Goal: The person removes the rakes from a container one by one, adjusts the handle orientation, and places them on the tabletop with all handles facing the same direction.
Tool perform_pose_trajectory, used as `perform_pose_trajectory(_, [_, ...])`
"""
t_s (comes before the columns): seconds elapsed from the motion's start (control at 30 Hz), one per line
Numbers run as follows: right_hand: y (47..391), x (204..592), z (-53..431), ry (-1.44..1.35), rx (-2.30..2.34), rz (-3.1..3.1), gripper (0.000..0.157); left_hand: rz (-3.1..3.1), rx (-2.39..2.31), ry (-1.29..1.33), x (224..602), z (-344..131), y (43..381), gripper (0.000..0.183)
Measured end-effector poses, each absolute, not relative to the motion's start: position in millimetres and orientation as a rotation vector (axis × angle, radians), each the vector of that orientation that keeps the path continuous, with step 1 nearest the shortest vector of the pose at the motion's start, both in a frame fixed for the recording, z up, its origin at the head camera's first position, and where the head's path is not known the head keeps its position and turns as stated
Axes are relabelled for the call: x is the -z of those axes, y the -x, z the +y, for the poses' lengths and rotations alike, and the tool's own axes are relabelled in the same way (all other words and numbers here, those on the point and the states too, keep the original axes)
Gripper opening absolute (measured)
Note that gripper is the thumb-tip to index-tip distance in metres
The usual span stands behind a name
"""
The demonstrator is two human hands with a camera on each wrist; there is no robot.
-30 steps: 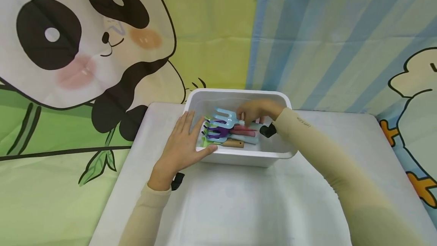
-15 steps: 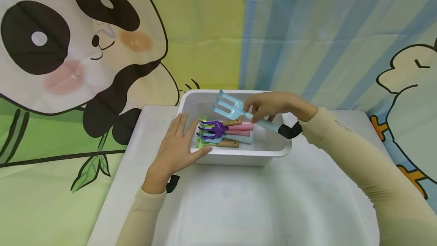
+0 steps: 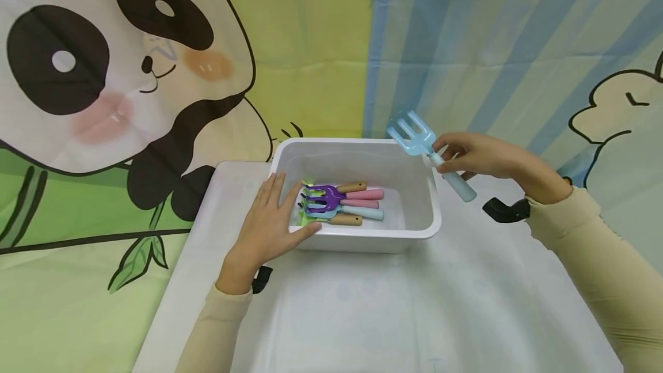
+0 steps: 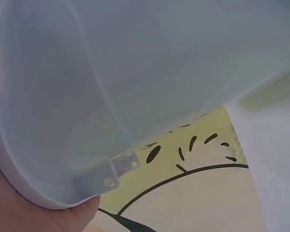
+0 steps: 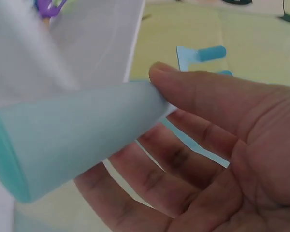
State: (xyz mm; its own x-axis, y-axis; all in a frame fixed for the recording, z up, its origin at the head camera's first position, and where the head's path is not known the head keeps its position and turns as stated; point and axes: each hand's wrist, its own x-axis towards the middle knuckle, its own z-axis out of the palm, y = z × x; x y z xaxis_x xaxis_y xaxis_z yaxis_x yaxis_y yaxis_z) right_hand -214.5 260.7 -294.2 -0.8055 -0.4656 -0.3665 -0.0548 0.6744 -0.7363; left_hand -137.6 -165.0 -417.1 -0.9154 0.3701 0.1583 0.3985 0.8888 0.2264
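My right hand (image 3: 484, 157) holds a light blue garden hand fork (image 3: 413, 134) by the neck end of its handle, above the right end of a white plastic bin (image 3: 357, 233). Its tines point up and to the left. In the right wrist view, the thumb and fingers pinch the tapered handle (image 5: 82, 135), whose butt end faces left. My left hand (image 3: 266, 220) rests on the bin's left rim, fingers straight and thumb along the front edge. Inside the bin lie a purple fork (image 3: 325, 197), pink handles (image 3: 365, 194), a light blue handle (image 3: 365, 212) and wooden handles (image 3: 346, 220).
The bin stands on a table covered in white cloth (image 3: 342, 309). Behind it hangs a printed sheet with a panda (image 3: 171, 73) and blue stripes. Black straps (image 3: 499, 210) show at both wrists.
My right hand has lifted the light blue hand fork out of the bin and carried it up and right, past the right rim. The left hand has stayed on the bin's rim.
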Motion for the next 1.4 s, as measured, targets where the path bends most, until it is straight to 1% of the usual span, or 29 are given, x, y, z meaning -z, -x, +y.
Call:
perform_pose_trajectory(0.17, [207, 318, 298, 0.286, 1.094, 2.375, 0.05, -2.942, 0.392, 0.614, 419, -164, 138, 0.102])
perform_pose_trajectory(0.37, [205, 364, 327, 0.171, 1.194, 2.343, 0.052, -2.938, 0.379, 0.608, 419, -165, 137, 0.102])
perform_pose_trajectory(0.43, [204, 381, 333, 0.126, 1.221, 2.317, 0.055, -2.943, 0.384, 0.606, 419, -164, 136, 0.102])
perform_pose_trajectory(0.63, [205, 425, 342, -0.012, 1.298, 2.249, 0.065, -2.947, 0.383, 0.611, 419, -164, 135, 0.102])
perform_pose_trajectory(0.87, [206, 465, 338, -0.158, 1.325, 2.179, 0.062, -2.941, 0.388, 0.614, 417, -164, 135, 0.101])
perform_pose_trajectory(1.1, [210, 491, 335, -0.246, 1.314, 2.147, 0.061, -2.959, 0.389, 0.607, 416, -164, 135, 0.102])
perform_pose_trajectory(1.4, [215, 497, 331, -0.275, 1.322, 2.131, 0.059, -2.959, 0.392, 0.597, 415, -165, 136, 0.102])
